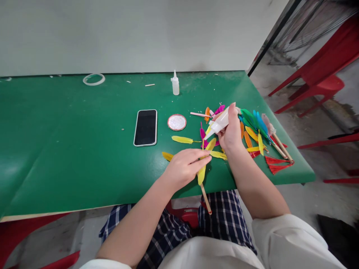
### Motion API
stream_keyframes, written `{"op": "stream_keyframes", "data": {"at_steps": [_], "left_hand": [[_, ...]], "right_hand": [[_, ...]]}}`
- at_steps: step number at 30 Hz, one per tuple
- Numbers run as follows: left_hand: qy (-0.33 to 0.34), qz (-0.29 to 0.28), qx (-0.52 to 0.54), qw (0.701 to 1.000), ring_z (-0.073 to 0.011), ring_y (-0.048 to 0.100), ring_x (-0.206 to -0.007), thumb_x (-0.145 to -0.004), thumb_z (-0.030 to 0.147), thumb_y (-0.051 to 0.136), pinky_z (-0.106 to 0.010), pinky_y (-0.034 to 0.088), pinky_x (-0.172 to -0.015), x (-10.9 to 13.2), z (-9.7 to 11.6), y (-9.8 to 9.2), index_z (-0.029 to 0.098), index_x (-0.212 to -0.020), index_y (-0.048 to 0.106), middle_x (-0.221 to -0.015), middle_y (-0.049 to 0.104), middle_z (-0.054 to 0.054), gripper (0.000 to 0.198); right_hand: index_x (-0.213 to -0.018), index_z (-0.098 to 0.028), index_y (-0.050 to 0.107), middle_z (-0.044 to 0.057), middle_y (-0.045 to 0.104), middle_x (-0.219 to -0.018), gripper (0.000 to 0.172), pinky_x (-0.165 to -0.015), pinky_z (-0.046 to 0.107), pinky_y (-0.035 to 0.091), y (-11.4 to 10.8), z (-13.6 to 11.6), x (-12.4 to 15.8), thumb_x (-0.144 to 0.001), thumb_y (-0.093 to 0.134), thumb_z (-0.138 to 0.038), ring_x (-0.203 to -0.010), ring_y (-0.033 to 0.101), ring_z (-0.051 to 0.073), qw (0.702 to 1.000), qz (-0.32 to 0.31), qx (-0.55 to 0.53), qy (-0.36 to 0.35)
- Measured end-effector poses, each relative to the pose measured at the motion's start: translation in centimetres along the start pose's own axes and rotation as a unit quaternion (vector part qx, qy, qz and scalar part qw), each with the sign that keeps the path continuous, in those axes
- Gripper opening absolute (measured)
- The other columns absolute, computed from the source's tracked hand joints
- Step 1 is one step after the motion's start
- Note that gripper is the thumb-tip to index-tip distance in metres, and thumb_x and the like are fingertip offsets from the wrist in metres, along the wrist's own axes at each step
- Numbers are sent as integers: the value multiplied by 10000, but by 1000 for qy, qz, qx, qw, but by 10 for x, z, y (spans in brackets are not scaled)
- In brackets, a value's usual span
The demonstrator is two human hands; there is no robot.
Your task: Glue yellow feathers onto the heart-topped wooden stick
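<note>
Left hand (183, 166) pinches a wooden stick (206, 198) at the green surface's (70, 149) near edge; right hand (232, 132) grips a glue bottle (220, 123), nozzle down over it. Early stage, I judge: loose feather pile (252, 127) mostly unused, one yellow feather (201, 175) on the stick.

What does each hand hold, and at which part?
The right hand grips a white glue bottle around its body. The left hand pinches a wooden stick near its upper end, beside a yellow feather.
</note>
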State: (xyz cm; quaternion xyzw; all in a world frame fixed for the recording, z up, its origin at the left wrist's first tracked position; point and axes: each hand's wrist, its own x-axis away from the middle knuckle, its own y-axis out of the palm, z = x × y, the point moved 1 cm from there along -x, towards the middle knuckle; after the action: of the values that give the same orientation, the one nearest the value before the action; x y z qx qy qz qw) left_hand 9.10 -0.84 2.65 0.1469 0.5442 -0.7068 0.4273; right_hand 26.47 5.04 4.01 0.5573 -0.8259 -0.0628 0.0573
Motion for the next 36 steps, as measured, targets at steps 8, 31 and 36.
{"op": "stream_keyframes", "data": {"at_steps": [8, 31, 36], "left_hand": [[7, 4, -9, 1000, -173, 624, -956, -846, 99, 500, -309, 533, -777, -2, 0, 0, 179, -1038, 608, -1028, 667, -74, 234], [10, 21, -14, 1000, -171, 625, -940, -831, 88, 525, -312, 541, -765, -1, -3, 0, 162, -1032, 609, -1019, 667, -74, 229], [9, 19, -13, 1000, -169, 621, -951, -820, 79, 541, -308, 538, -772, 0, -2, 0, 153, -1034, 608, -1025, 664, -75, 236]], "right_hand": [[-840, -253, 565, 37, 551, -680, 654, -393, 243, 346, -5, 12, -6, -683, 269, -814, -608, 570, 153, 995, -43, 64, -66], [-692, -187, 563, 8, 467, -534, 601, -319, 217, 240, 3, 4, 1, -713, 362, -752, -439, 474, 102, 999, 0, 1, -33], [-720, -178, 578, 10, 496, -546, 587, -305, 208, 260, 4, 4, 1, -721, 385, -732, -431, 482, 97, 999, 3, -13, -34]]}}
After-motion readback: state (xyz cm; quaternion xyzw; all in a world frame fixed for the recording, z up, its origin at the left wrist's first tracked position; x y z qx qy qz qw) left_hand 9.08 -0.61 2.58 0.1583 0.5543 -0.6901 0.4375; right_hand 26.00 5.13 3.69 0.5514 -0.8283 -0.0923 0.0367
